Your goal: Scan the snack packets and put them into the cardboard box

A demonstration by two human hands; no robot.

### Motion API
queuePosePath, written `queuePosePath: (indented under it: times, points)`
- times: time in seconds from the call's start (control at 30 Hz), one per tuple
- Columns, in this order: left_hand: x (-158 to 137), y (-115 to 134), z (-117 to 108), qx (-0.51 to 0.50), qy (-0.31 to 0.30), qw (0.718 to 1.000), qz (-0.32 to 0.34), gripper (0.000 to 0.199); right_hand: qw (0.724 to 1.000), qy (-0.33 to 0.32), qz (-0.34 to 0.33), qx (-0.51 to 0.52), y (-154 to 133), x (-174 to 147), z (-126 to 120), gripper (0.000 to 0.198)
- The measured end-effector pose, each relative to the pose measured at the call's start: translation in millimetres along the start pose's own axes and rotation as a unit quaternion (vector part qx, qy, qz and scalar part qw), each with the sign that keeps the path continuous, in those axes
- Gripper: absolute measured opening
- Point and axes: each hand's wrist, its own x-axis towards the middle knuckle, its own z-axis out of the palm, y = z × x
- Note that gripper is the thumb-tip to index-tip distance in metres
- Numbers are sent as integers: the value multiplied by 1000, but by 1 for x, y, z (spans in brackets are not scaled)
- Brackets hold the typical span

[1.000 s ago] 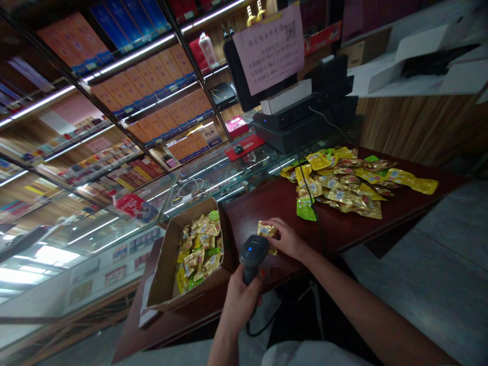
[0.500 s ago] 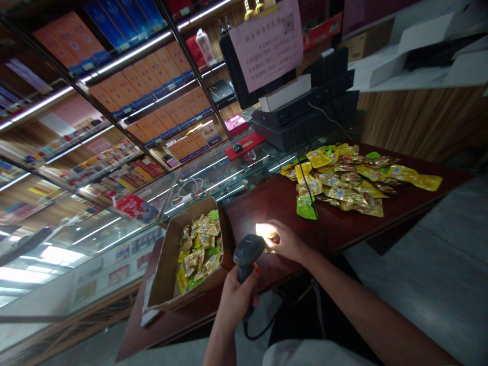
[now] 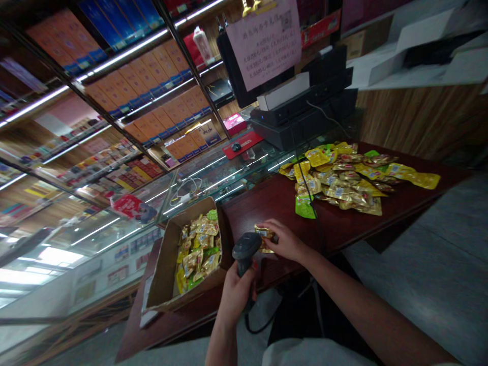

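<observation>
My left hand [image 3: 237, 290] is closed around the handle of a black barcode scanner [image 3: 246, 247], whose head points at my right hand [image 3: 284, 240]. Between the fingers of that right hand is a small gold snack packet [image 3: 263, 232], just in front of the scanner and low over the table. Part of the packet is hidden by the fingers. To the left stands an open cardboard box [image 3: 160, 272] with several gold, yellow and green packets inside. A loose heap of similar snack packets [image 3: 345, 185] lies on the right part of the table.
The dark red table [image 3: 251, 206] adjoins a glass display counter [image 3: 204, 175]. A black cable [image 3: 301, 173] runs across the table beside the heap. Behind stand a cash register [image 3: 301, 109], a monitor with a pink handwritten sheet [image 3: 265, 48], and a mouse [image 3: 236, 147] on a red mat.
The bright scanner light that shone on the packet and the right fingers has gone out. Both hands stay in nearly the same place, still holding the scanner and the packet.
</observation>
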Motion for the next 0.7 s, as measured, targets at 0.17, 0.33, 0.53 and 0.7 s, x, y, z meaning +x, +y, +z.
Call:
queuePosePath:
  times: [0.17, 0.33, 0.53, 0.7]
  points:
    - [-6, 5, 3, 14, 8, 1000, -4, 28, 1000, 3, -6, 6, -1, 1, 1, 46]
    - [-10, -3, 5, -14, 12, 1000, -6, 28, 999, 14, 48, 10, 7, -2, 2, 30]
    - [-3, -40, 2, -80, 25, 996, -21, 44, 967, 142, 178, 112, 13, 35, 7, 33]
    - [4, -53, 4, -79, 29, 996, -17, 42, 969, 30, 118, 214, -25, 110, 75, 40]
